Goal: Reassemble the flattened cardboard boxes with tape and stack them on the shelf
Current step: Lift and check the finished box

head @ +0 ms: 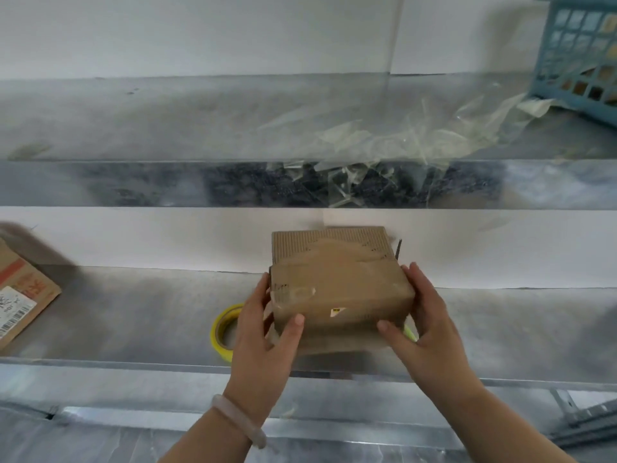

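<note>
A small taped cardboard box [340,289] sits on the middle metal shelf [133,315], close to the white back wall. My left hand [263,325] grips its left side and my right hand [424,325] grips its right side, thumbs on the front face. Clear tape covers its top and front. A yellow roll of tape [222,330] lies on the shelf just left of the box, partly hidden behind my left hand.
Another cardboard box with a printed label [20,295] rests at the shelf's far left. On the upper shelf [133,121] lies crumpled clear plastic film [384,145], and a blue plastic basket [577,51] stands at its far right.
</note>
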{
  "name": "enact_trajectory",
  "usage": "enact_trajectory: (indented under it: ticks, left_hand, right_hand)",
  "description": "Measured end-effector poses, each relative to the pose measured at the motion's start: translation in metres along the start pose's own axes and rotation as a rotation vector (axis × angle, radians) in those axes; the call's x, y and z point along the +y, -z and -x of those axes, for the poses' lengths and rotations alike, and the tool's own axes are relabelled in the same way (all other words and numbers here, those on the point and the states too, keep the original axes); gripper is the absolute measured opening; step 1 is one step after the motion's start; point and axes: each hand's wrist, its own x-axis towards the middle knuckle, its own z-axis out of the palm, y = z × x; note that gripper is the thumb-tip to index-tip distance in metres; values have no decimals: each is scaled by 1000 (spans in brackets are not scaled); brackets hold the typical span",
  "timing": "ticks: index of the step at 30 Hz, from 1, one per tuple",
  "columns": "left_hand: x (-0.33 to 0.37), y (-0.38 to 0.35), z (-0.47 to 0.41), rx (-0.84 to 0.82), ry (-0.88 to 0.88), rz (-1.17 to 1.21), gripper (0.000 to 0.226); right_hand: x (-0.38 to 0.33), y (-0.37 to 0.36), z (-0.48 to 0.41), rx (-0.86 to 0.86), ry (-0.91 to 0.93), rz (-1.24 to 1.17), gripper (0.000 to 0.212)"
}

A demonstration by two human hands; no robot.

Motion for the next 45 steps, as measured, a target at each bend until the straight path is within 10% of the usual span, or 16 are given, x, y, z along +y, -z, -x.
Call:
enact_trajectory:
  ticks: [9, 21, 27, 34, 45]
  left_hand:
    - [-26, 7, 11, -31, 324, 326, 41]
    - [-7, 18, -11, -109, 648, 282, 39]
    - [-3, 18, -6, -268, 491, -236, 48]
    - [9, 54, 13, 85, 396, -24, 36]
    - [-6, 214, 38, 627, 493, 120, 23]
  right_hand:
    - [10, -9, -4, 80, -322, -224, 19]
    - [7, 4, 2, 128, -471, -239, 40]
    - [9, 9, 6, 123, -444, -72, 18]
    - [-15, 2, 24, 274, -270, -166, 7]
    - [-81, -165, 9, -120, -111, -55, 19]
